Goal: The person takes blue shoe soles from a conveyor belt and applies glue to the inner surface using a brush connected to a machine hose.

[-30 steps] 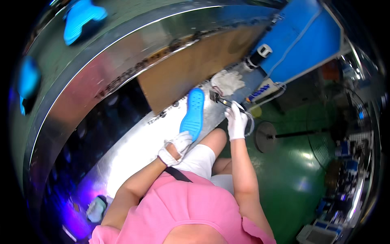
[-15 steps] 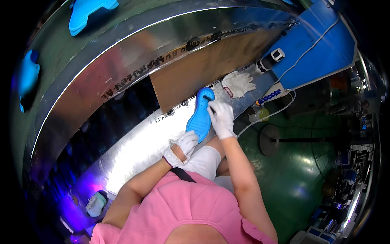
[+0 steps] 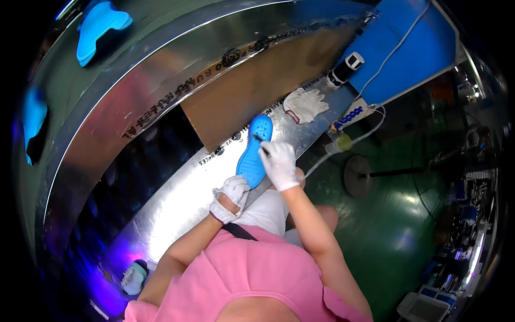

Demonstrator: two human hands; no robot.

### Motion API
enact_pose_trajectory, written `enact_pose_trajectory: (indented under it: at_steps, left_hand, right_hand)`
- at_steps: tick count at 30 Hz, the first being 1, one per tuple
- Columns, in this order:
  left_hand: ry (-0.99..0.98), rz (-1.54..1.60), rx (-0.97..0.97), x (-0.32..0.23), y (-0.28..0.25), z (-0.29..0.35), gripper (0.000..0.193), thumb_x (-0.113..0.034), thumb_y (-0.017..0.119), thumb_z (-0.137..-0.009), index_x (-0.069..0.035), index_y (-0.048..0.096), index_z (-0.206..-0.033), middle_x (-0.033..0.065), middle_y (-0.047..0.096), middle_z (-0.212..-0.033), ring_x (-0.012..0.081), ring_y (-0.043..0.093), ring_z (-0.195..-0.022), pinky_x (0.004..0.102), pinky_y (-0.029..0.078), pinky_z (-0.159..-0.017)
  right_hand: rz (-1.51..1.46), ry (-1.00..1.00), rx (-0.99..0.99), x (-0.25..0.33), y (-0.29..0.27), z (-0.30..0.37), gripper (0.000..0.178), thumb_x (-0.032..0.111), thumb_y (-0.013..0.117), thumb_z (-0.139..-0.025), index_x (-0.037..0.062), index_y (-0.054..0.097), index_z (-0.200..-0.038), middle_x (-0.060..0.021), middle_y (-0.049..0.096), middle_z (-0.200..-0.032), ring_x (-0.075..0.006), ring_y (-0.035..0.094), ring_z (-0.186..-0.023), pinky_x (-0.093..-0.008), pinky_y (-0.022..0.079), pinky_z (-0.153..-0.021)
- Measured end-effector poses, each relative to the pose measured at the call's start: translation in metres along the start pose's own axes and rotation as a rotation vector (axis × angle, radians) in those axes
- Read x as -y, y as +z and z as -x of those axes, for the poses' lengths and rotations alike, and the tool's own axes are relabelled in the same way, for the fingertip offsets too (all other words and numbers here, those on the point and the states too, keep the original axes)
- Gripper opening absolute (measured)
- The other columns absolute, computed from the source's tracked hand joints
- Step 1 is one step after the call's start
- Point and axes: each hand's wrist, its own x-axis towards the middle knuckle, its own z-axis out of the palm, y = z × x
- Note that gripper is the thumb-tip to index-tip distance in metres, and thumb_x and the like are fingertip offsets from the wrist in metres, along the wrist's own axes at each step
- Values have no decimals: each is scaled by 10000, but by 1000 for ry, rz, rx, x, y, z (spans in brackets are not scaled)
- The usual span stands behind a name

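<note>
A bright blue shoe sole (image 3: 250, 160) lies on the shiny metal bench (image 3: 177, 206), its far end tilted slightly right. My left hand (image 3: 234, 192), in a white glove, grips the sole's near end. In my gloved right hand (image 3: 280, 161) is a small brush with dark bristles (image 3: 258, 138); its handle is mostly hidden by the fingers. The bristles touch the sole just below its far end, where the surface looks wet and glossy. A spare white glove (image 3: 307, 105) rests on the bench beyond my right hand.
A brown board (image 3: 247, 96) stands behind the sole. Blue shoe parts (image 3: 99, 29) sit on the curved green conveyor (image 3: 64, 102) at far left. A black-and-white cylinder (image 3: 343, 71), a blue panel (image 3: 402, 48) and a cable (image 3: 370, 127) are at right. A pale shoe-like item (image 3: 133, 278) lies lower left.
The brush has moved along the sole from its far end toward the middle, and more of the far end shows glossy. My left hand keeps its hold. The whole view has shifted slightly.
</note>
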Motion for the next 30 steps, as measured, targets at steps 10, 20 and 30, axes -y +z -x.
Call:
enact_pose_trajectory:
  at_steps: [10,20,30]
  left_hand:
    - [-40,-133,148,-15,-68,50,249,28,670,-719,-89,598,-926,102,625,-966,315,603,-970,415,499,-799]
    - [171,-184,338,-44,-67,-112,361,-109,608,-853,-33,587,-1205,156,587,-1206,373,518,-1194,478,392,-1072]
    - [-50,-397,734,22,137,-256,555,-371,444,-954,-75,412,-1423,217,301,-1522,438,253,-1413,500,285,-1145]
  right_hand:
    - [-1117,853,-249,10,-48,67,217,105,616,-942,-51,628,-1092,-90,663,-958,-154,650,-812,-277,536,-762]
    - [-1291,915,-880,-51,-120,77,257,124,575,-974,-32,568,-1178,-116,643,-1015,-157,646,-834,-308,565,-802]
    - [-1231,934,-792,-39,-138,91,249,75,553,-975,-67,551,-1180,-140,627,-1047,-158,615,-843,-282,544,-804]
